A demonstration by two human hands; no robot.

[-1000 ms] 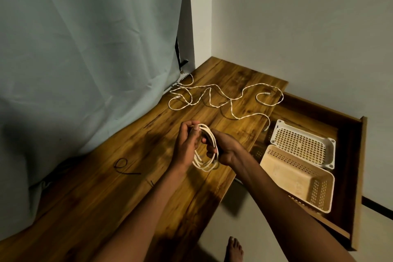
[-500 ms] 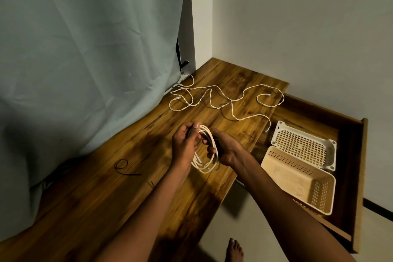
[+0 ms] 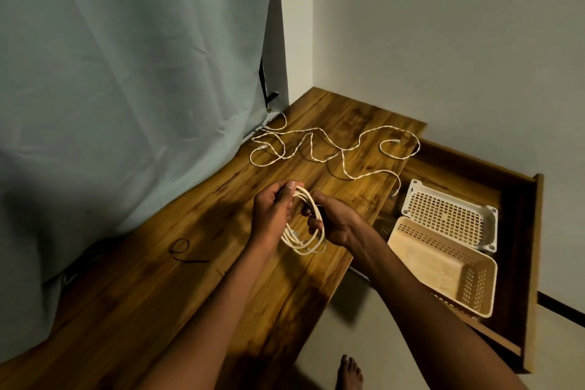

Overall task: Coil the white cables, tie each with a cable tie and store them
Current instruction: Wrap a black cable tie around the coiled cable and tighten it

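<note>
A coiled white cable hangs between both hands above the wooden table. My left hand pinches the top of the coil with thumb and fingers. My right hand grips the coil's right side, with something thin and dark at its fingers, apparently a cable tie. A second white cable lies loose and tangled at the far end of the table. A black cable tie lies on the table to the left.
An open wooden drawer on the right holds a white perforated basket and a cream basket. A grey-blue curtain hangs along the table's left edge. A bare foot stands on the floor below.
Both hands have shifted slightly with the coil; the grip on it is much the same. The loose cable and the tie on the table have not moved.
</note>
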